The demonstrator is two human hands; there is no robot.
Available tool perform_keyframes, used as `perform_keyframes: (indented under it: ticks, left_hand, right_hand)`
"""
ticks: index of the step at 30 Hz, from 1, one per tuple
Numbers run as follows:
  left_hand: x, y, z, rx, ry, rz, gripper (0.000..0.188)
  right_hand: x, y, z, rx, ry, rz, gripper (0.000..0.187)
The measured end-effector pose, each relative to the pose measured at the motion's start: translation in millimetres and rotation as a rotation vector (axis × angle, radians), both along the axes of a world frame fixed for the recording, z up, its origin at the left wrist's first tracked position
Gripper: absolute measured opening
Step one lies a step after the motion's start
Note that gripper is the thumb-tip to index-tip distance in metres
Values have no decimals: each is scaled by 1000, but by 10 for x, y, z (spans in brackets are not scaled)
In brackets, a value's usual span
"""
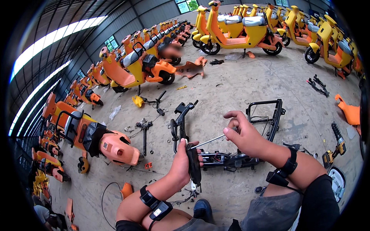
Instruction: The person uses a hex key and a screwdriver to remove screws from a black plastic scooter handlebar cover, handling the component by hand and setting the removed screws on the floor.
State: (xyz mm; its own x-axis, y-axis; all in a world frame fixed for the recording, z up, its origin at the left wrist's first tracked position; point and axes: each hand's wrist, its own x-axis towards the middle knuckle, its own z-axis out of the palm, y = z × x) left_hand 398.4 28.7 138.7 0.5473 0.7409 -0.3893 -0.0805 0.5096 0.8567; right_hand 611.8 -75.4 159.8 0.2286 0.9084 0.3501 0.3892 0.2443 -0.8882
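My left hand is closed around a long, narrow black part, held upright over the floor. A small pale metal end hangs below that part. My right hand, with its index finger raised, pinches the far end of a thin metal rod. The rod's other end meets the top of the black part. Whether the rod has a handle is hidden by my fingers. Just beyond both hands, a bare black scooter frame lies on the concrete, with wiring in its middle section.
A yellow-and-black cordless drill and a coil-spring shock absorber lie at right. An orange-and-yellow scooter stands at left. Handlebars and orange body panels lie farther off, before rows of scooters.
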Motion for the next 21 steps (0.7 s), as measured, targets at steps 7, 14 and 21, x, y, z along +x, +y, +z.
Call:
perform_keyframes:
  ticks: [7, 14, 21]
  left_hand:
    - [5, 24, -23, -11, 0, 10, 58]
    - [13, -40, 48, 0, -25, 7, 58]
    - [-19, -21, 23, -4, -7, 17, 58]
  right_hand:
    - [43, -42, 113, -256, 56, 141, 47]
    - [-26, -63, 135, -100, 89, -5, 43]
    - [-7, -52, 133, -163, 96, 177, 41]
